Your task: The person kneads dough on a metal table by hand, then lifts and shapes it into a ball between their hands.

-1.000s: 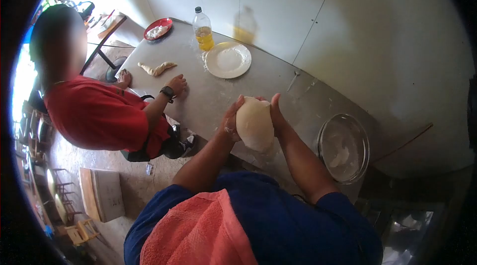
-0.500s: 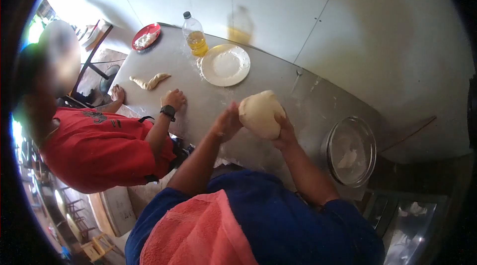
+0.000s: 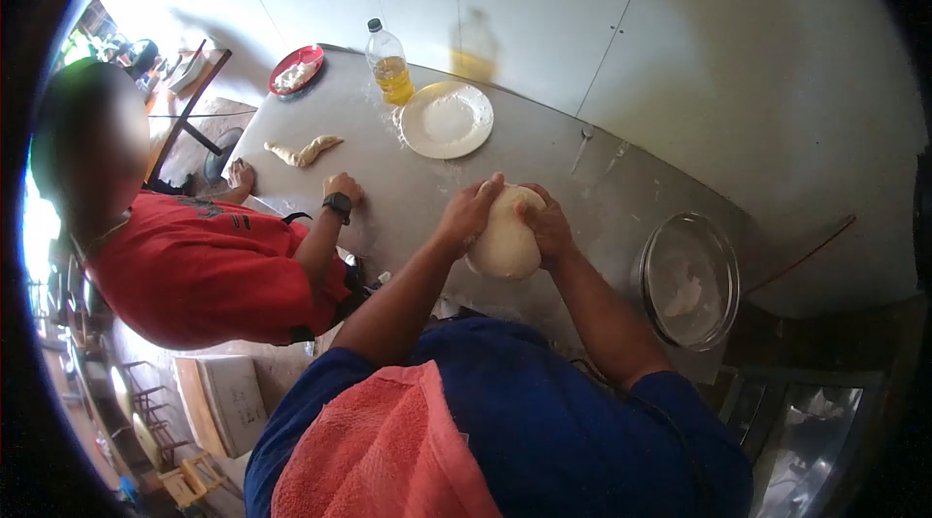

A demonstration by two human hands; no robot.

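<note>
A pale lump of dough (image 3: pixel 507 244) is held up above the metal table (image 3: pixel 388 154), close to my body. My left hand (image 3: pixel 469 215) grips its left side, fingers pointing up along the edge. On the other side my right hand (image 3: pixel 550 227) is wrapped round the dough, with its thumb pressed near the top. Beyond my hands lies a white plate (image 3: pixel 447 120) dusted with flour. A bottle of yellow oil (image 3: pixel 392 71) stands just left of that plate.
At left, a person in a red shirt (image 3: pixel 209 270) rests both hands on the table beside a twisted dough piece (image 3: pixel 303 151). A red plate with white stuff (image 3: pixel 296 70) is at the far corner. A round metal-rimmed container (image 3: pixel 689 282) stands right; a wall (image 3: pixel 544 23) borders the table.
The dough has turned between my hands. My left hand, apart from it half a second ago, now holds it again. The view has shifted slightly.
</note>
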